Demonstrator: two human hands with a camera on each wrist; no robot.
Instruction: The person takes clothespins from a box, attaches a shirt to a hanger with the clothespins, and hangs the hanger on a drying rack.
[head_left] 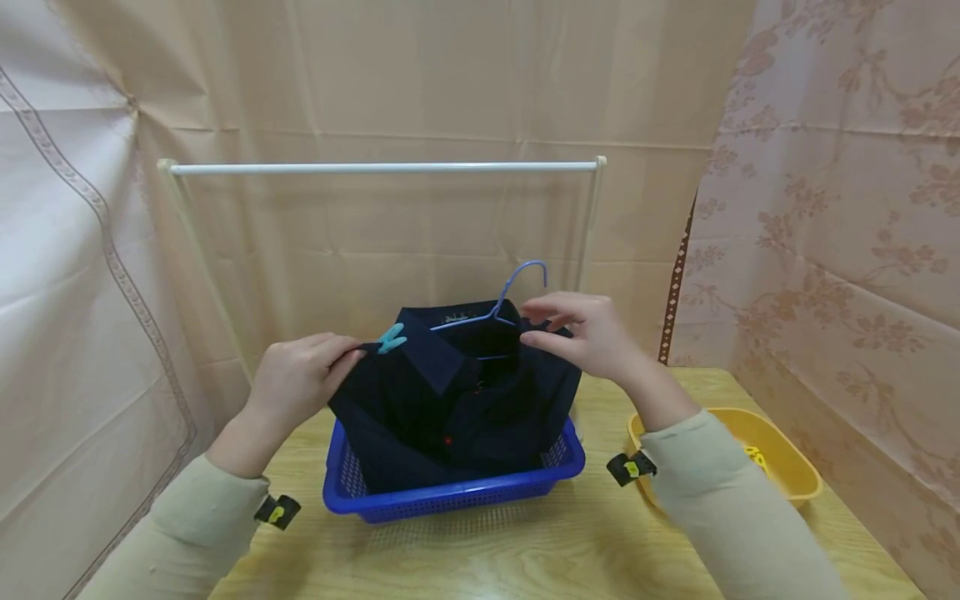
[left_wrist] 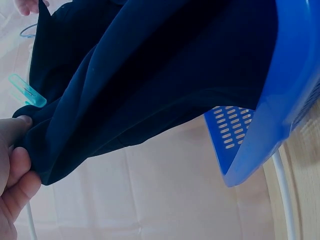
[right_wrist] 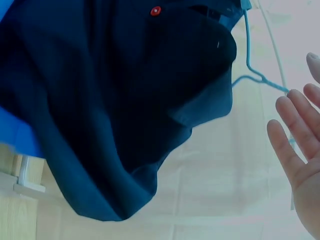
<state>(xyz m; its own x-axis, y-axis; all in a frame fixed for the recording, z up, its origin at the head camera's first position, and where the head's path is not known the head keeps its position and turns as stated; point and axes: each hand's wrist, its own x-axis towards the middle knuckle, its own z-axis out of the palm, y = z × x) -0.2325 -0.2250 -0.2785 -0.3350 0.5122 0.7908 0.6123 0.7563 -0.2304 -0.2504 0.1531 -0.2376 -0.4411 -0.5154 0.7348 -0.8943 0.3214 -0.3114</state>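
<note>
A dark navy shirt (head_left: 480, 417) with red buttons rises out of a blue basket (head_left: 450, 497). My left hand (head_left: 303, 375) pinches the shirt's shoulder between thumb and fingers; the left wrist view shows the bunched cloth in its grip. Right beside those fingertips, a turquoise clothespin (head_left: 391, 338) is clipped to the shirt. A blue hanger (head_left: 504, 298) sits inside the collar, its hook standing up. Near the other shoulder is my right hand (head_left: 592, 333), thumb and fingers apart. In the right wrist view its fingers (right_wrist: 295, 120) are extended, away from the cloth and near the hanger.
A white rack with a horizontal bar (head_left: 382, 168) stands behind the basket. To the right on the wooden table (head_left: 570, 542) is a yellow basin (head_left: 787, 471) with small yellow items (head_left: 756, 456) in it. Curtains (head_left: 450, 83) hang at the back and sides.
</note>
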